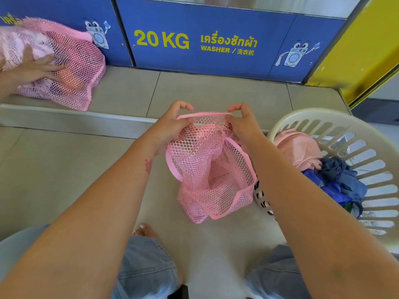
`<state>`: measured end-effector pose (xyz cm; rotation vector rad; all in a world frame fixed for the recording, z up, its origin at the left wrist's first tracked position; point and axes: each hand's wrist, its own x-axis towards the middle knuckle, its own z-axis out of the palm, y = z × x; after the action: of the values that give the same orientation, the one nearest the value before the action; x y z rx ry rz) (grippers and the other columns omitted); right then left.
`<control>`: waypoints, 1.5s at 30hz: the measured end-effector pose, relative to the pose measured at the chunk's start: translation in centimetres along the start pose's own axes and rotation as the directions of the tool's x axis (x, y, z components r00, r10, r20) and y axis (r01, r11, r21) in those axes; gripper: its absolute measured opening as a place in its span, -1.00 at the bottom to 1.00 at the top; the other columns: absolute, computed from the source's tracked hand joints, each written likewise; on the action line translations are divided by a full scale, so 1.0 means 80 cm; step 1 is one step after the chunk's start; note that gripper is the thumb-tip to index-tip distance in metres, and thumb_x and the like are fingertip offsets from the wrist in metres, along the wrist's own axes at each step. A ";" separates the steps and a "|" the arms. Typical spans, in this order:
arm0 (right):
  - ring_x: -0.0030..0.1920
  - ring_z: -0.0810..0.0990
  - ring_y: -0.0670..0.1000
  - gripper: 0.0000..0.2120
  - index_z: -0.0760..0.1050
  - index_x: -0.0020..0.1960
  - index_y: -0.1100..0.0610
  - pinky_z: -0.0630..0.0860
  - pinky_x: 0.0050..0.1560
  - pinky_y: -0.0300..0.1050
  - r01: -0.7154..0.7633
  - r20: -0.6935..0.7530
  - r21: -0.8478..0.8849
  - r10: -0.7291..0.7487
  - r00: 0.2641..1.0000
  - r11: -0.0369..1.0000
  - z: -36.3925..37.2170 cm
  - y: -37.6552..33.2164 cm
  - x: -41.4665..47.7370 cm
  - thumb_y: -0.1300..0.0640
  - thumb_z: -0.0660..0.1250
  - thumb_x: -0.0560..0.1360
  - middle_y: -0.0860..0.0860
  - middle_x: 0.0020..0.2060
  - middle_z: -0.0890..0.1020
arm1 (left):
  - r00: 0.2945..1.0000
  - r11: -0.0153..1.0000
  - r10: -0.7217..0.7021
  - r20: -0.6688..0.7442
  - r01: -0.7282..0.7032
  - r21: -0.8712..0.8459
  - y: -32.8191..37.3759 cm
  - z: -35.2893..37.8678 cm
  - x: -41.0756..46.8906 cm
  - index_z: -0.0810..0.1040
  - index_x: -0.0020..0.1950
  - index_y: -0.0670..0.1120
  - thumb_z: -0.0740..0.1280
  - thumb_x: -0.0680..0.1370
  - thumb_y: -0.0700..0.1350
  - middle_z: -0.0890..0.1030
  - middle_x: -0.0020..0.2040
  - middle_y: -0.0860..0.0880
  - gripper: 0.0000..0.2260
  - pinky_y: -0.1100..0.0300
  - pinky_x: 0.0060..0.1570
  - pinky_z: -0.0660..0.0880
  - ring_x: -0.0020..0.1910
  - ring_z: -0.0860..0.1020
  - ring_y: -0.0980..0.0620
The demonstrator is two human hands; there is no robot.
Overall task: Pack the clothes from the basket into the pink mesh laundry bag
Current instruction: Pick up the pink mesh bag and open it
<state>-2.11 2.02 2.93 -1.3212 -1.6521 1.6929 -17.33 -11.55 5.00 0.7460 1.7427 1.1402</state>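
Observation:
A pink mesh laundry bag (212, 169) hangs crumpled in front of me above the tiled floor. My left hand (172, 124) pinches its pink top rim on the left side. My right hand (243, 124) pinches the same rim on the right. The bag looks limp and I see no clothes inside it. A white slatted laundry basket (354, 160) stands at my right. It holds a pink garment (298, 147) and several blue and denim clothes (339, 182).
Another person's hand (32, 67) presses on a second, filled pink mesh bag (71, 61) on the raised step at far left. Blue washer panels (211, 39) marked 20 KG line the back. A yellow panel (367, 50) stands at right. My knees and bare foot (146, 231) are below.

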 end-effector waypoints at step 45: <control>-0.46 0.56 -0.08 -0.74 0.54 -0.09 0.16 0.42 -0.57 -0.28 -0.094 0.044 0.056 0.092 0.995 0.994 -0.006 0.011 -0.003 0.40 0.14 0.57 0.13 -0.18 0.60 | 0.982 0.987 0.040 -0.184 -0.011 0.157 -0.016 0.028 0.020 0.58 0.32 -0.14 0.24 0.69 -0.04 0.67 0.18 -0.15 -0.71 -0.04 0.29 0.52 0.17 0.64 -0.15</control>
<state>-1.34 1.87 2.30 -1.3633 -1.5734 1.8199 -16.02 -9.85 2.88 0.7777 2.0028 1.1306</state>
